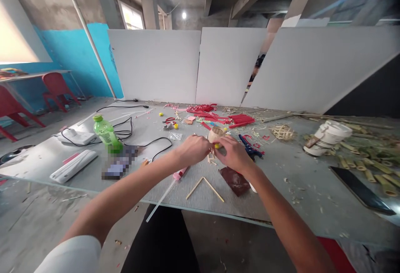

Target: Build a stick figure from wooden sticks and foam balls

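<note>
- Two thin sticks (213, 189) lie nearest, their ends meeting in a point.
- One brown sheet (236, 181) lies beside the right wrist.
- Two hands work close together: the left hand (194, 149) has its fingers bunched, the right hand (231, 151) has its fingertips at one small yellow piece (216, 146); I can't tell whether either is clamped on anything.
- One round wooden cup (216, 133) sits just behind their fingertips.
- Three white panels (156, 64) stand beyond.

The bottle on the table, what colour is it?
The bottle is bright green, and it shows in the head view.
</note>
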`<action>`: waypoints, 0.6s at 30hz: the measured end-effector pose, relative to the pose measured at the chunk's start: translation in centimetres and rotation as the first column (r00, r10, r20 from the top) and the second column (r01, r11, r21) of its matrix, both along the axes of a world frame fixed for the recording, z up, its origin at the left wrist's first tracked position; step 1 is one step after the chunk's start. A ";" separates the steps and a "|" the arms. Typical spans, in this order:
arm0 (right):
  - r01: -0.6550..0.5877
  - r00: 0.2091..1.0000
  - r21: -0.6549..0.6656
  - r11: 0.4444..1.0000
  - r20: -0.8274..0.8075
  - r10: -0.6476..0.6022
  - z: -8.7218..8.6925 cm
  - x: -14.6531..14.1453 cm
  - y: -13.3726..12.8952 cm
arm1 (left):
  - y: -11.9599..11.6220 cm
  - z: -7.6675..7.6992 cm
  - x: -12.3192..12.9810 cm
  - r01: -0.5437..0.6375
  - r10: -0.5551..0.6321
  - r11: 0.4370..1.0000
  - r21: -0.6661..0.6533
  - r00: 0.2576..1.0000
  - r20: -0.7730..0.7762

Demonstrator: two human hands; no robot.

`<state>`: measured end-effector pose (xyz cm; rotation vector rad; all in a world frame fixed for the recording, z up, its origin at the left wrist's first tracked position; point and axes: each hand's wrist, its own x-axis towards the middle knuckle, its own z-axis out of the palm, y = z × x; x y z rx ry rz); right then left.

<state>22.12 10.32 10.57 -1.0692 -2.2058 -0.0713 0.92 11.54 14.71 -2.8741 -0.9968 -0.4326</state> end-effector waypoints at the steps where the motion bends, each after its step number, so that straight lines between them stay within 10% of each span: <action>1: -0.027 0.999 -0.025 0.999 -0.040 0.026 0.7 0.0 -0.4 | 0.0 -0.4 -0.1 -0.023 0.026 0.999 -0.040 0.997 0.070; 6: -0.286 0.930 -0.459 0.841 -0.343 0.129 -0.4 1.2 -0.6 | -0.7 -4.3 -1.5 -0.013 0.199 0.923 -0.385 0.872 0.447; 10: -0.473 0.755 -0.562 0.679 -0.655 -0.017 -4.1 2.1 0.6 | -1.0 -7.7 -1.6 0.189 0.560 0.615 -0.766 0.579 0.592; 18: -0.339 0.831 -0.552 0.762 -0.556 -0.032 -7.7 0.4 0.1 | -0.5 -10.2 -0.1 0.349 0.672 0.446 -0.824 0.478 0.566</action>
